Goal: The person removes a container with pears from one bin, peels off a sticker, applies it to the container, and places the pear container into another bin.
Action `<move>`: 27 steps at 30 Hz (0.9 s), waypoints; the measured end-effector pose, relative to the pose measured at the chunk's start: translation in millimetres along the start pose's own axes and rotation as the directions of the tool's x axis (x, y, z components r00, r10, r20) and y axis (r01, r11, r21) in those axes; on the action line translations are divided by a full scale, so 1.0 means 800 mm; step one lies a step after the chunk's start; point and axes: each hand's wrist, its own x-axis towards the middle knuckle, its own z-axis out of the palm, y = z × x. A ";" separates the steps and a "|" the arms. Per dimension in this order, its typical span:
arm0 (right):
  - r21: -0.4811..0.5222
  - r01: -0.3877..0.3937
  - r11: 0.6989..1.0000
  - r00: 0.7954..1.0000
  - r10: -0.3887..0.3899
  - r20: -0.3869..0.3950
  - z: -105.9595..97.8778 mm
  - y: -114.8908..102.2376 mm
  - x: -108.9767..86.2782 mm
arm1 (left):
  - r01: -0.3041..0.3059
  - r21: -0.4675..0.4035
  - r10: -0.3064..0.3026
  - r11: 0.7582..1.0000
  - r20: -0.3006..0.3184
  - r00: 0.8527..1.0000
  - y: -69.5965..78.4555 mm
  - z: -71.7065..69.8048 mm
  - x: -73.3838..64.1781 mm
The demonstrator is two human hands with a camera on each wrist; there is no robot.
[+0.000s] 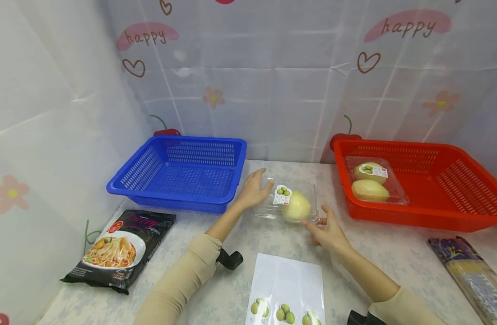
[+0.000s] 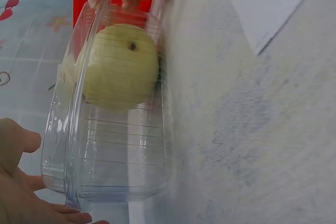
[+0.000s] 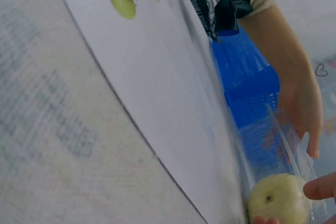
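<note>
A clear plastic clamshell box lies on the table, holding a pale yellow melon-like fruit. On its lid is a white label picturing green fruit. My left hand is at the box's left end, fingers spread around that end; in the left wrist view the thumb stands apart from the plastic. At the front right corner is my right hand, its thumb touching the rim and its other fingers loosely spread. In front lies a white sheet with green fruit stickers along its near edge.
A blue basket stands at the back left. The red basket at the right holds another clear box with two pale fruits. A black food packet lies at left, a long clear-wrapped packet at right. A printed curtain rises behind.
</note>
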 end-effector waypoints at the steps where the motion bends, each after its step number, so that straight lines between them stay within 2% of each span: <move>1: 0.042 -0.021 0.999 1.000 0.021 0.016 0.000 0.000 0.000 | 0.007 -0.015 -0.007 1.000 -0.004 1.000 0.000 0.000 0.004; 4: 0.190 -0.090 0.978 0.994 0.076 0.082 0.000 0.001 -0.001 | 0.011 -0.030 -0.011 0.999 0.002 1.000 -0.001 0.003 0.013; 7: 0.280 -0.123 0.952 0.989 0.095 0.112 -0.003 0.000 0.000 | 0.008 0.011 -0.008 1.000 0.029 1.000 -0.003 0.006 0.019; 10: 0.329 -0.117 0.937 0.992 0.092 0.090 -0.009 -0.003 0.003 | 0.013 0.077 -0.016 0.997 0.042 0.999 -0.005 0.009 0.020; 13: 0.420 -0.104 0.901 0.995 0.098 0.037 -0.015 -0.006 0.009 | 0.020 0.155 -0.025 0.988 0.029 0.999 -0.003 0.009 0.016; 15: 0.495 -0.097 0.863 0.994 0.110 0.003 -0.018 -0.008 0.013 | 0.024 0.229 -0.032 0.973 0.029 0.999 -0.001 0.008 0.012; 17: 0.559 -0.088 0.825 0.991 0.128 -0.032 -0.018 -0.011 0.018 | 0.025 0.316 -0.040 0.948 0.040 0.998 0.004 0.008 0.008; 19: 0.583 -0.079 0.809 0.988 0.140 -0.061 -0.018 -0.015 0.023 | 0.026 0.398 -0.055 0.917 0.062 0.997 0.011 0.007 0.005; 21: 0.584 -0.073 0.808 0.986 0.147 -0.081 -0.016 -0.019 0.030 | 0.037 0.455 -0.085 0.890 0.085 0.993 0.018 0.006 0.001; 23: 0.559 -0.065 0.826 0.984 0.144 -0.100 -0.016 -0.022 0.038 | 0.039 0.494 -0.109 0.869 0.112 0.988 0.025 0.004 -0.002; 27: 0.478 -0.065 0.876 0.985 0.133 -0.109 -0.016 -0.023 0.058 | 0.050 0.500 -0.151 0.865 0.164 0.975 0.033 0.001 -0.009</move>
